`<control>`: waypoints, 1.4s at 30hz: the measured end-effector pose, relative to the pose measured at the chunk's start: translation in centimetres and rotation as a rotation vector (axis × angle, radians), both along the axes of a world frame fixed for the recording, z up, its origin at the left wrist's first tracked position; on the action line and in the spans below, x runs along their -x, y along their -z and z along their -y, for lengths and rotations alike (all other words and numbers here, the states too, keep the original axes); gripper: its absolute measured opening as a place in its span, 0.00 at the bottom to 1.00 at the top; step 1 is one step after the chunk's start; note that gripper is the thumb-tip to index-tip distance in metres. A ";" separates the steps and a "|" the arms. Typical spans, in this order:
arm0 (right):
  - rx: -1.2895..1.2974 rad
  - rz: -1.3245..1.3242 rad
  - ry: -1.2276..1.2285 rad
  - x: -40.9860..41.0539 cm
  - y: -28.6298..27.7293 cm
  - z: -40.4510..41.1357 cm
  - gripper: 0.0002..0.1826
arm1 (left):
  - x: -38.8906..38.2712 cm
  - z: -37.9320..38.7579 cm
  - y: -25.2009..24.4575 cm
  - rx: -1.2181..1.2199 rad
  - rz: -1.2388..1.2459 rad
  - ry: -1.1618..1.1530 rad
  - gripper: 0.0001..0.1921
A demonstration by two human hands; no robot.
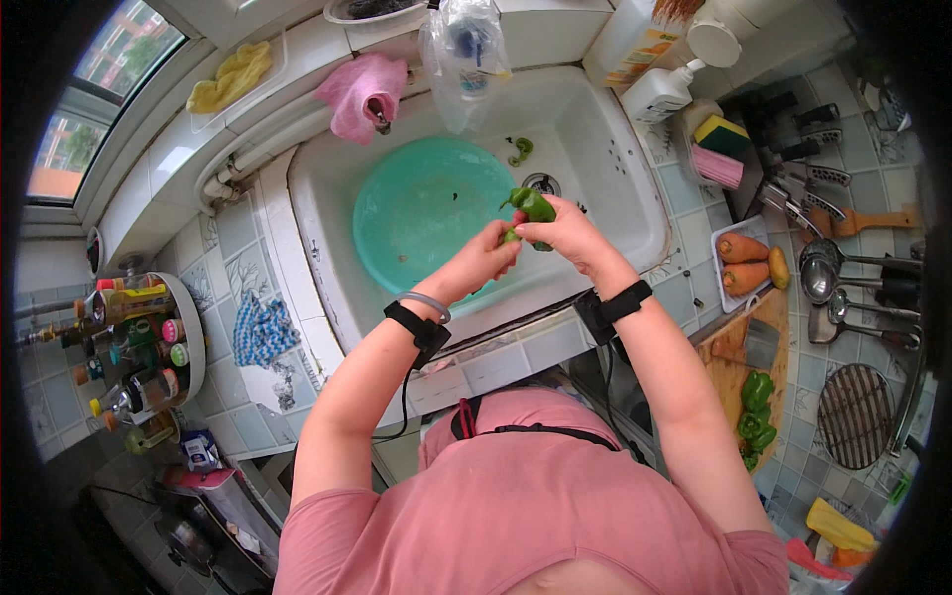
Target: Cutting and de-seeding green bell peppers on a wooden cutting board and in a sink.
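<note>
Both hands meet over the right edge of a turquoise plastic basin (416, 201) of water, which stands in a white sink (625, 178). A green pepper (534, 204) is held in my right hand (569, 236), its body curled in the fingers. My left hand (480, 260) pinches a small green piece at the pepper's near end; whether that piece is still attached cannot be told. Beside the basin, a green pepper scrap (522, 151) lies on the sink floor near the drain (541, 184). Small dark bits float in the basin.
A pink cloth (364, 93) wraps the faucet. Right of the sink are a tray of carrots (744, 253), a cutting board (725, 372) with a cleaver (760, 343) and green peppers (757, 409). A checked cloth (264, 327) and a rack of bottles (192, 335) stand left.
</note>
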State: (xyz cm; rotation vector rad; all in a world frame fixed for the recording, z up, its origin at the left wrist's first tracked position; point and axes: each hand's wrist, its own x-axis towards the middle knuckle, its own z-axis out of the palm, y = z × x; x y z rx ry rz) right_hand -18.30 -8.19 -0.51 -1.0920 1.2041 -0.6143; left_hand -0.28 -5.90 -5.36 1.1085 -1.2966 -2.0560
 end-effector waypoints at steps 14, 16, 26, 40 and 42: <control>0.016 -0.079 -0.077 0.6 1.9 0.1 0.11 | -0.3 0.7 -1.1 0.053 0.381 0.203 0.14; 0.055 -0.101 -0.032 0.7 2.3 0.1 0.10 | -0.4 0.7 -0.5 0.099 0.328 0.138 0.14; -0.123 -0.009 0.228 1.2 0.5 0.7 0.09 | -1.2 2.2 -2.0 -0.170 -0.227 -0.471 0.14; -0.093 0.018 0.164 -1.1 1.3 -0.4 0.10 | 0.5 2.9 0.0 -0.099 -0.144 -0.601 0.19; -0.081 0.009 0.212 -0.3 1.5 -0.2 0.11 | -0.3 3.6 1.8 -0.238 -0.219 -0.635 0.17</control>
